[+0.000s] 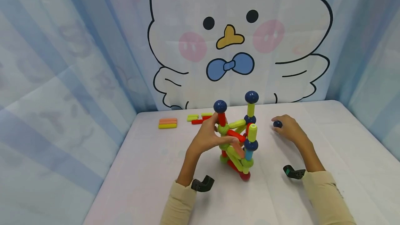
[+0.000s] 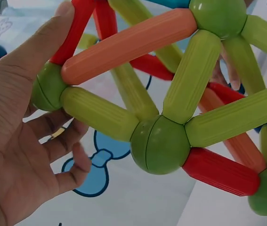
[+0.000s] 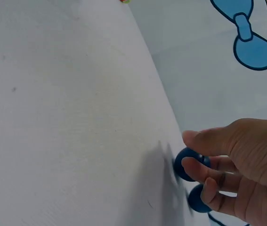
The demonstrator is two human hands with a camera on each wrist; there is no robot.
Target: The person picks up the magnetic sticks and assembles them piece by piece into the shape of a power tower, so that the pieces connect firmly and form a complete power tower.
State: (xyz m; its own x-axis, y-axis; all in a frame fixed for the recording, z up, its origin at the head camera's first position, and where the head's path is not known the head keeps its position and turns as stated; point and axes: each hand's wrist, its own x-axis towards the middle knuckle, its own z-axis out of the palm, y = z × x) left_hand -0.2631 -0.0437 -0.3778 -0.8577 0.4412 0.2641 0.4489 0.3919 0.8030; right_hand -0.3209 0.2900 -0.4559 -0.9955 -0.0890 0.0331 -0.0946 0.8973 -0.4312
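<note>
A tower of magnetic building rods and balls (image 1: 232, 150) stands on the table, with red, orange, yellow-green and blue rods and balls in green, navy and red. My left hand (image 1: 206, 136) grips its left side; in the left wrist view the thumb lies along a red rod (image 2: 79, 30) beside a green ball (image 2: 50, 86). To the right of the tower, my right hand (image 1: 290, 127) pinches a navy ball (image 1: 277, 124) at the tabletop. The right wrist view has that navy ball (image 3: 184, 165) between thumb and fingers, and a second navy ball (image 3: 197, 200) by the lower fingers.
Behind the left hand, orange and yellow rods (image 1: 167, 123) lie side by side on the white table (image 1: 150, 169). Several yellow-green and red rods (image 1: 197, 122) lie nearer the tower. A curtain with a cartoon bird (image 1: 229, 89) hangs along the table's back edge.
</note>
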